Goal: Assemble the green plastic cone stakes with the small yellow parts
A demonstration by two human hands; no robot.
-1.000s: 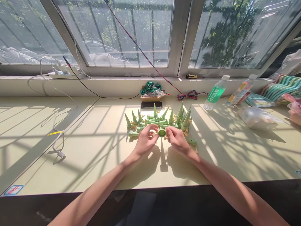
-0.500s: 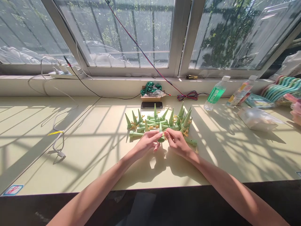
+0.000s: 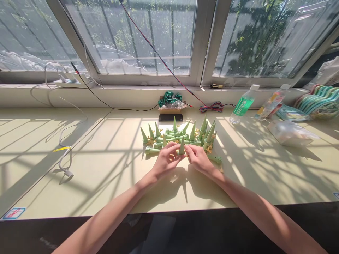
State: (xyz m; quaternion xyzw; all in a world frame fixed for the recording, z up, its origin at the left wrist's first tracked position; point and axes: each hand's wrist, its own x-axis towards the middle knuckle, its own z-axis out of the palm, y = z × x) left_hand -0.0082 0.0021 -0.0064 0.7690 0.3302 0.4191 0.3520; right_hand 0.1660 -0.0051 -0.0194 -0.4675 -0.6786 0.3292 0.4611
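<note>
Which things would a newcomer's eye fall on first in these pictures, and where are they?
Probably first on the green cone, held point up in the fingers of the left hand at the middle of the table, with the right hand close beside it. Just behind the hands is a cluster of similar green pieces, many pointing upward. Farther back on the right, the bottle with a bright green label also stands out.

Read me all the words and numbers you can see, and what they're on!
Nothing reads for certain.
Green-labelled bottle: white characters, too blurred.
Bottle to its right: print too blurred.
Blue-edged sticker, bottom left: red mark, maybe "8", unclear.
Sticker at right edge: cut off, too small.
</note>
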